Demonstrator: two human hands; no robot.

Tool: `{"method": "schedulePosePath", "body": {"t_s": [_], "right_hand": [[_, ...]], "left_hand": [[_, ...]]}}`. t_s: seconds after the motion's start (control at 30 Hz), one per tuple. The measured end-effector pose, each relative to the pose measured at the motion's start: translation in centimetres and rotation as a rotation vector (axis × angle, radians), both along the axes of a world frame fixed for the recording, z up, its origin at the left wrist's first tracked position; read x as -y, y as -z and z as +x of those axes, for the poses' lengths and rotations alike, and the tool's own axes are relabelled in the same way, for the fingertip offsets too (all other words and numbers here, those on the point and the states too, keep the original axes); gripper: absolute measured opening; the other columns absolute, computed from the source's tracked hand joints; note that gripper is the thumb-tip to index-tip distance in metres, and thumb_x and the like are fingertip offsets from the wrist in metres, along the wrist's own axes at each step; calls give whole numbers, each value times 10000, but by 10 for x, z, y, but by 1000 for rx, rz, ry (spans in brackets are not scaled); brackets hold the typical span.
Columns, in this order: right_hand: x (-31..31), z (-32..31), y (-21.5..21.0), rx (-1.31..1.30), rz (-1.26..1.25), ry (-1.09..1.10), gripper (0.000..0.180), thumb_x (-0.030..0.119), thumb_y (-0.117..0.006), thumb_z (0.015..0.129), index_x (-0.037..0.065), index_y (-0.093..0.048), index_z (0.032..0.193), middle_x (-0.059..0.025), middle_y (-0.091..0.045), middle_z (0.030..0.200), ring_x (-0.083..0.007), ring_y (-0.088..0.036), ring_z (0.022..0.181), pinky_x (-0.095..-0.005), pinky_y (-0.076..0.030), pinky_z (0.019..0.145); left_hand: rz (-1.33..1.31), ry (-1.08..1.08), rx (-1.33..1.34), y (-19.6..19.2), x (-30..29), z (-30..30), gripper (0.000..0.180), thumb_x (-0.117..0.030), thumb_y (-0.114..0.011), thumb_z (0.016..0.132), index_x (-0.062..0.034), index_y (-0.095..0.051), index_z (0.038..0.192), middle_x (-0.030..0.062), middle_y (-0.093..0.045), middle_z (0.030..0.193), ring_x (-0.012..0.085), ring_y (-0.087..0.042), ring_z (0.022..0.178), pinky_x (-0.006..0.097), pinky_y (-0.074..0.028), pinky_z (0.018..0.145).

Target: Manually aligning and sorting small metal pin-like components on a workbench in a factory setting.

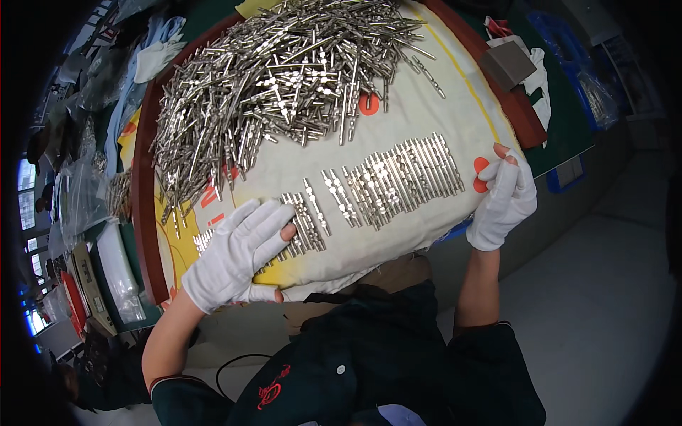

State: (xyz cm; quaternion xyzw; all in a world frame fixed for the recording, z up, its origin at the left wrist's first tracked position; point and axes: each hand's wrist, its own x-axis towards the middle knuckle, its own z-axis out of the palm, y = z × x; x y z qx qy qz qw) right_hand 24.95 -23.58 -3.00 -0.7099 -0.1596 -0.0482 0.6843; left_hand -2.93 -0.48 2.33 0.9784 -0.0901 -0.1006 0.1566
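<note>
Left hand, white-gloved with bare thumb tip: laid palm down, fingers extended and slightly spread, not closed round anything; covers part of the left row of metal rods, contact beneath hidden. Right hand, also gloved: fingers bent, fingertips near one another, too small to tell whether anything is pinched. Rods lie side by side, long axes running away from the wearer, far ends leaning left. From left hand, rightward: its row emerging past the fingers, a single rod at that row's right end, a pair of rods, then the long right row. Single rod and pair nearer the left hand; right row's far end nearer the right hand, bare cloth between. Beyond: a big jumbled pile of rods, open strip separating it from the right row. Cloth's near edge close below both rows; red-brown rim bounding the left side; more open cloth up the right
</note>
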Motion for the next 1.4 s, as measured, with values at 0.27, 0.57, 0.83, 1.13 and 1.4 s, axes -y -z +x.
{"method": "schedulePosePath", "body": {"t_s": [0.27,0.57,0.83,1.13,1.4], "right_hand": [[0,3,3,38,-36,-20,257,159,-538,991,-54,-680,1002,-13,-579,621,-73,-538,560,-203,-399,506],[-2,2,13,38,-82,2,251,149,-541,989,-47,-688,1042,10,-566,644,-44,-493,578,-185,-375,520],[6,14,17,60,-106,107,266,149,-529,997,-49,-695,1062,16,-535,657,-43,-457,602,-188,-341,539],[1,14,19,93,-115,73,261,145,-528,999,-52,-690,1057,17,-527,661,-44,-428,596,-195,-330,551],[1,13,20,112,-120,54,265,156,-543,991,-50,-694,1062,20,-530,656,-44,-439,595,-192,-318,544]], "left_hand": [[-84,95,142,3,19,62,944,-666,-557,808,-45,-330,1483,175,-349,1534,350,-355,1410,495,-256,1170],[-26,-118,196,-27,-1,25,972,-751,-391,885,-47,-264,1543,220,-303,1562,400,-316,1429,523,-201,1172],[54,-387,144,-13,-16,-83,943,-734,-431,877,-95,-247,1546,198,-315,1557,389,-321,1429,525,-232,1166],[-131,-266,253,12,-12,-63,924,-693,-444,901,-81,-204,1550,257,-341,1498,446,-367,1368,543,-294,1123],[-41,-318,296,8,9,-27,921,-694,-489,872,-51,-303,1505,256,-373,1470,438,-378,1356,533,-286,1121]]}}
